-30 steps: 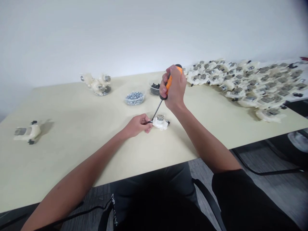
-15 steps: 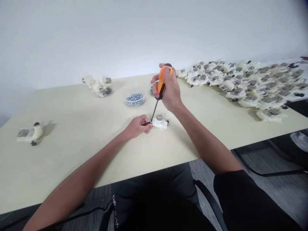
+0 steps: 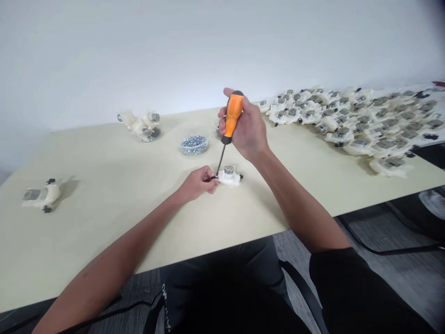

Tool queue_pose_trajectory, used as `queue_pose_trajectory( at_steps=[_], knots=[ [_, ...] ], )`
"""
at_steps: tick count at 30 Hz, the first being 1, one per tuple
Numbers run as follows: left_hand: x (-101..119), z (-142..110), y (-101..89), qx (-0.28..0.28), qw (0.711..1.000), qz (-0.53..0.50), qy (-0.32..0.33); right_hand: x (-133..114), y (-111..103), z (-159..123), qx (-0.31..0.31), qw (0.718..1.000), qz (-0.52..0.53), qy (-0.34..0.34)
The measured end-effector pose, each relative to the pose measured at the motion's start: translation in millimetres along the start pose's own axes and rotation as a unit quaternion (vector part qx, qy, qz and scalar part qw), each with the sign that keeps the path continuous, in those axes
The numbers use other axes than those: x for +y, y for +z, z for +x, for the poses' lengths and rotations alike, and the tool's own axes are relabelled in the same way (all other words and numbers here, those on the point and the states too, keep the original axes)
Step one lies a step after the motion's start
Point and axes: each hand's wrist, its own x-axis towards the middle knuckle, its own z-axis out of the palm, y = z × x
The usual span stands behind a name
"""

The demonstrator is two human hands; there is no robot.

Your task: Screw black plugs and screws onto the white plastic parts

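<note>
A white plastic part with a small metal motor (image 3: pixel 229 177) lies on the table in front of me. My left hand (image 3: pixel 200 182) is closed, its fingertips pinching the small black piece at the part's left end. In my right hand (image 3: pixel 251 130) is an orange and black screwdriver (image 3: pixel 233 113), held by its handle with the fingers partly loosened around it. The shaft leans, with its tip down at the black piece beside my left fingertips. Whether a screw sits under the tip is too small to tell.
Behind the hands stands a clear bowl of small screws (image 3: pixel 193 144). Several similar motor parts (image 3: pixel 141 124) are heaped at the back left, and a single motor part (image 3: pixel 42 195) lies far left. A large spread of motor parts (image 3: pixel 361 118) covers the right side.
My right hand has turned and its fingers have opened somewhat around the screwdriver's handle, exposing more orange. The left hand and the motor part stay in nearly the same place.
</note>
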Motion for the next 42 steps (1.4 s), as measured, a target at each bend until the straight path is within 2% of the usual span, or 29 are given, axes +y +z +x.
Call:
queue_pose_trajectory(
  at_steps=[4, 10, 13, 17, 20, 23, 27, 31, 35, 39, 42],
  knots=[
    [1.2, -0.2, 0.1, -0.007, 1.000, 0.003, -0.003, -2.8, -2.5, -0.1, 0.012, 1.000, -0.008, -0.008],
    [10.4, -1.0, -5.2, -0.076, 0.996, -0.044, -0.021, 2.6, -10.7, 1.3, 0.029, 0.999, -0.025, -0.007],
    [8.6, -0.6, -5.2, -0.049, 0.998, -0.031, -0.017, 1.6, -14.8, 1.0, 0.017, 0.998, -0.052, -0.010],
    [2.8, -0.1, 0.9, 0.028, 0.999, 0.005, 0.019, -7.1, -26.0, -1.5, -0.004, 0.994, -0.102, -0.034],
    [5.2, -0.6, 2.3, 0.075, 0.996, 0.028, 0.040, -17.3, -44.3, -8.2, 0.001, 0.987, -0.145, -0.073],
    [19.0, -3.2, -5.9, 0.081, 0.995, 0.036, 0.052, -28.2, -71.3, -23.1, 0.015, 0.979, -0.182, -0.087],
    [46.1, -11.8, -24.2, 0.052, 0.993, 0.094, 0.055, -40.5, -109.6, -53.9, 0.024, 0.979, -0.201, -0.035],
    [56.2, -17.2, -27.1, 0.058, 0.983, 0.158, 0.076, -46.7, -132.2, -85.7, -0.013, 0.968, -0.241, 0.075],
    [42.9, -13.7, -7.3, 0.116, 0.982, 0.103, 0.103, -44.8, -133.3, -108.0, -0.039, 0.924, -0.347, 0.156],
    [25.2, -10.4, 14.9, 0.095, 0.992, -0.040, 0.066, -36.7, -126.0, -118.3, -0.066, 0.901, -0.386, 0.188],
    [17.5, -8.2, 20.0, 0.085, 0.993, -0.043, 0.073, -32.5, -123.4, -119.3, -0.066, 0.899, -0.391, 0.187]
  ],
)
